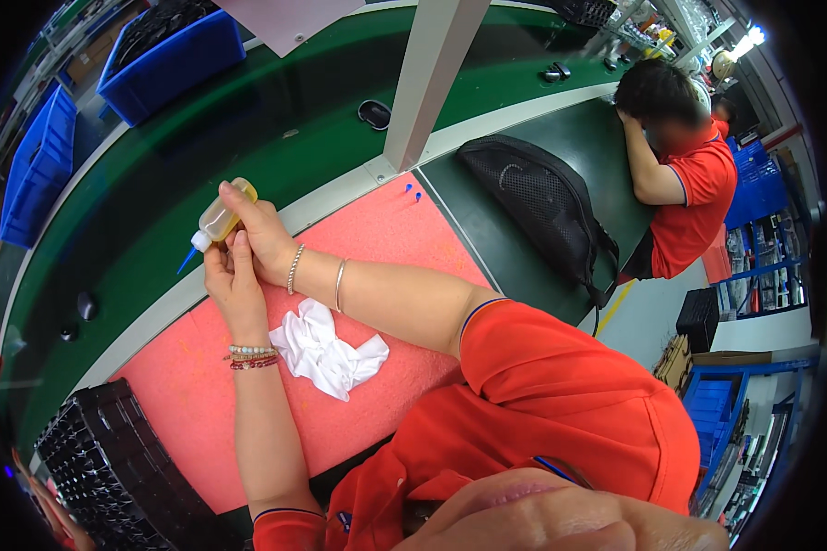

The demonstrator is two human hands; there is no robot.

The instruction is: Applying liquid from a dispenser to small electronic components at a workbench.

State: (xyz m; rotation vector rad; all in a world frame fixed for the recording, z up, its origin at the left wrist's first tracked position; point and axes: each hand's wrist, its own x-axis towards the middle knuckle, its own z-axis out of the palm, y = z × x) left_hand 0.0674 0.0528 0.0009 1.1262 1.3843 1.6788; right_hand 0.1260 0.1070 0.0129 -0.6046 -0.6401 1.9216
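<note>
Pink surface point(188, 395), foreground: right hand's point(266, 237) fingers grasp bottle point(217, 220), long axis slanting down-left to nozzle point(186, 261); left hand point(237, 286) nearer nozzle, grip unclear.

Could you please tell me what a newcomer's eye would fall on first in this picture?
Probably the squeeze bottle of yellowish liquid, left of centre, held in the right hand, its blue nozzle pointing lower left; the left hand is close by its white cap. Next, the bright pink mat beneath the forearms, with a crumpled white cloth between them.
</note>
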